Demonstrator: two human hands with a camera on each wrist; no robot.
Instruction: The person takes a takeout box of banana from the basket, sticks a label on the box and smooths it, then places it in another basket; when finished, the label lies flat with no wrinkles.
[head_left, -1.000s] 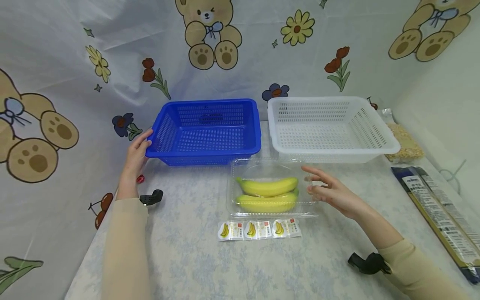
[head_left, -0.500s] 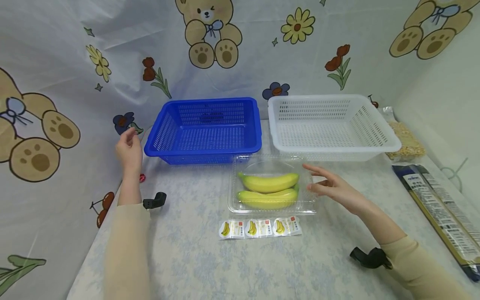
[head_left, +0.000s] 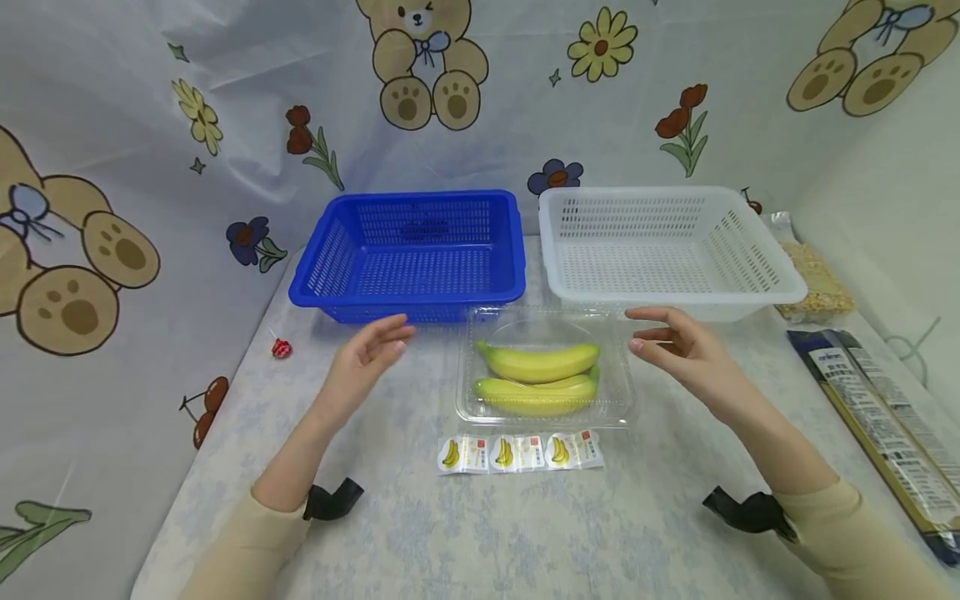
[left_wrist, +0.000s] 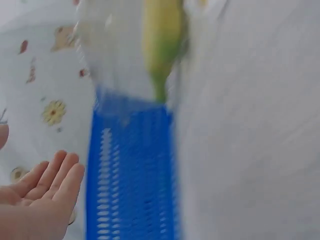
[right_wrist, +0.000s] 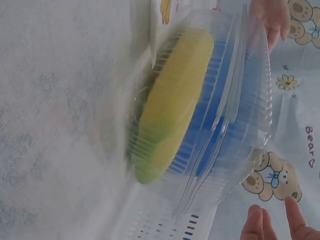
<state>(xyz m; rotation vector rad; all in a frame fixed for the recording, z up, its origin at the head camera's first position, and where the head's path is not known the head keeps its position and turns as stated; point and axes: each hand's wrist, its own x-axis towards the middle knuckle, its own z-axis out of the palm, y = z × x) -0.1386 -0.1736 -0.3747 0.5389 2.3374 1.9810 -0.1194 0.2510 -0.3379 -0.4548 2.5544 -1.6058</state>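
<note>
Two yellow bananas with greenish tips lie inside a clear plastic clamshell box on the table. My left hand is held left of the box, in front of the blue basket, its fingers loosely bent and holding nothing. At the box's right side my right hand hovers with relaxed fingers, fingertips close to the upper right edge. The right wrist view shows the box from its side, one banana against the wall. In the left wrist view the left hand has its fingers extended.
A blue basket and a white basket stand side by side behind the box. A strip of banana-print stickers lies in front. At right are a bag of grains and a long printed packet; a red lollipop lies left.
My left hand has let go of the blue basket's left end and swung right and toward me, near the clear box. The right hand has shifted slightly, staying beside the box.
</note>
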